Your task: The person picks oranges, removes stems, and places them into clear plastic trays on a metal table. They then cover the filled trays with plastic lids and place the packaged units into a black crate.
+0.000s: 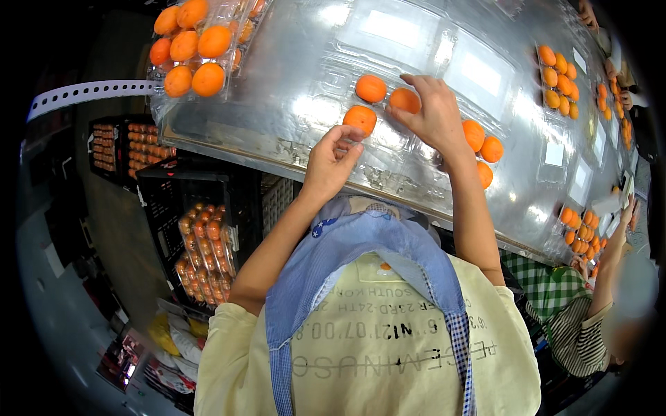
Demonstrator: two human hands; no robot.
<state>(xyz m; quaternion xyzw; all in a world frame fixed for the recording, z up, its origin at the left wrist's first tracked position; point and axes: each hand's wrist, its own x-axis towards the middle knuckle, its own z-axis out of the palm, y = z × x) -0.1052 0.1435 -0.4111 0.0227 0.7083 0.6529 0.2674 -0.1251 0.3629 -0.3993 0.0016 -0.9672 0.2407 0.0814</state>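
My right hand (431, 111) has its thumb and fingers around a round orange fruit (404, 101) over a clear plastic tray on the metal table (291, 90). My left hand (335, 158) is loosely curled, thumb and fingers apart with nothing between them. Its fingertips are at the near edge of a second orange fruit (359, 120); whether they touch it I cannot tell. A third fruit (371, 89) sits just beyond, in the same tray. Right of my right forearm, more loose fruit (491, 148) lies on the table.
Stacked clear packs of orange fruit (184, 46) stand at the far left of the table. Empty clear trays (479, 73) lie beyond my right hand. Black crates (187, 236) with packed fruit are on the left below. Other people's hands and filled trays (558, 80) are at the right.
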